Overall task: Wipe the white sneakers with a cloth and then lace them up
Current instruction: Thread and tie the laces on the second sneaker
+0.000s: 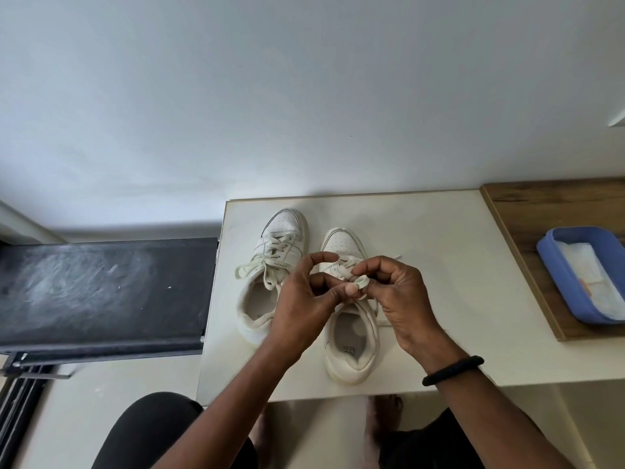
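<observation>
Head view. Both hands are working over the tongue of the nearer white leather low-top sneaker [350, 368] on the pale bench [439, 299]. Left hand [304, 299] and right hand [399, 292] are each pinching its off-white flat lace [361, 282], fingers curled, thumbs meeting at a small loop. Its long axis is running away from the person, heel nearest. The lace is lying right at the fingers, equally near both hands. The second white sneaker [284, 225], already laced, is sitting just left of it. The blue plastic tray [554, 262] holding a folded white cloth [581, 269] is lying well to its right.

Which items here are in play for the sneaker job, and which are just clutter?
In play:
left sneaker
right sneaker
lace
left hand
right hand
cloth

Lying about:
blue tray
black panel
wood board
</observation>
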